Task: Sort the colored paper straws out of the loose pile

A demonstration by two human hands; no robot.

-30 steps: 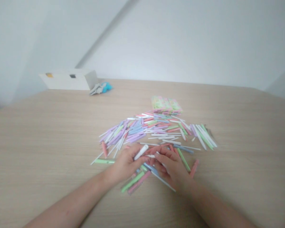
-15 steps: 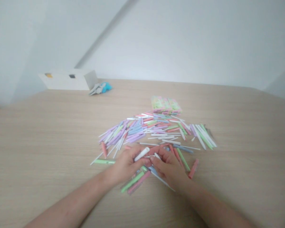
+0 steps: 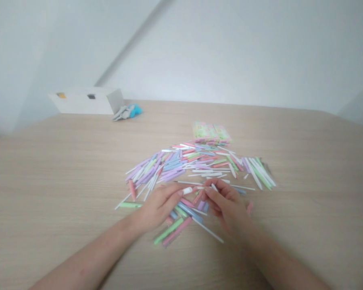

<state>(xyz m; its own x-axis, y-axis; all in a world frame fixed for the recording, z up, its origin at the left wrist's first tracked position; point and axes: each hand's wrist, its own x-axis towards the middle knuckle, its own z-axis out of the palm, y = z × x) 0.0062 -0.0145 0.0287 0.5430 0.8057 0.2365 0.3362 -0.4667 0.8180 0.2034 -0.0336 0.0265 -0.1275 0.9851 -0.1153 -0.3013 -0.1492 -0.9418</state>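
Note:
A loose pile of pastel pen parts (image 3: pixel 196 165) in purple, pink, green, blue and white is spread over the middle of the wooden table (image 3: pixel 63 161). My left hand (image 3: pixel 160 205) rests at the pile's near edge, fingers closed round a white pen piece (image 3: pixel 186 190) that pokes out to the right. My right hand (image 3: pixel 226 205) is just beside it, fingertips pinched on a thin white piece (image 3: pixel 213 186) near the white pen piece. Pink, green and blue pieces lie under and between both hands.
A stack of pastel packets (image 3: pixel 211 133) sits just behind the pile. A white box (image 3: pixel 87 100) stands at the far left of the table, with a grey and blue bundle (image 3: pixel 127 111) next to it. A white wall rises behind the table.
Both hands have slid a little away from me into the pile. The right hand lifted off the pieces it covered and now pinches a thin white piece beside the left hand's white piece.

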